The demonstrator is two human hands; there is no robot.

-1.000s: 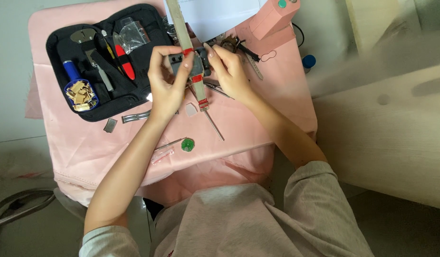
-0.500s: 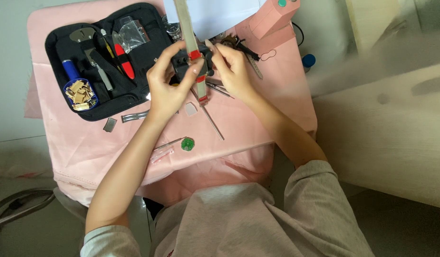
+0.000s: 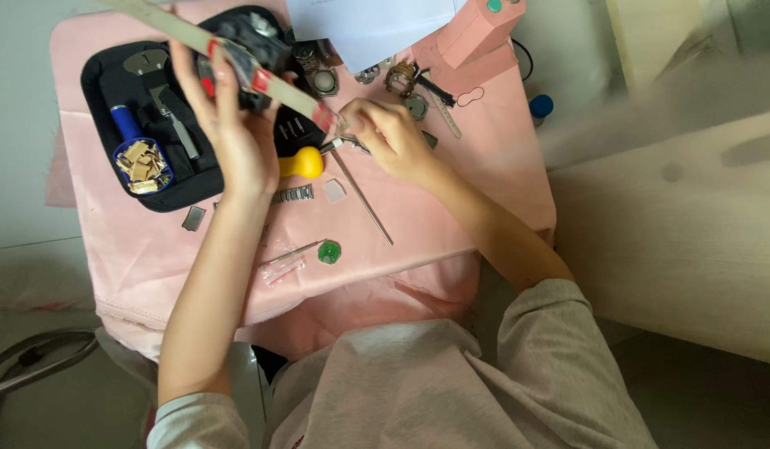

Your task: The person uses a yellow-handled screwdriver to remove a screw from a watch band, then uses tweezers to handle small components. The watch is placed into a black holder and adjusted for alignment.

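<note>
Hands: left (image 3: 227, 125) grips metal strip (image 3: 235, 62); right (image 3: 389, 137) pinches tweezers (image 3: 339, 145).

We find the tool case (image 3: 164, 179) open at the left of the bench (image 3: 451, 208), with a small cup of parts (image 3: 142, 164) inside it. Our left hand (image 3: 231, 125) is raised over the case, holding a long flat strip (image 3: 260, 79). Our right hand (image 3: 389, 133) rests on the bench to its right. A thin rod (image 3: 364, 199) lies in front of the right hand; watches (image 3: 401, 79) lie behind it.
</note>
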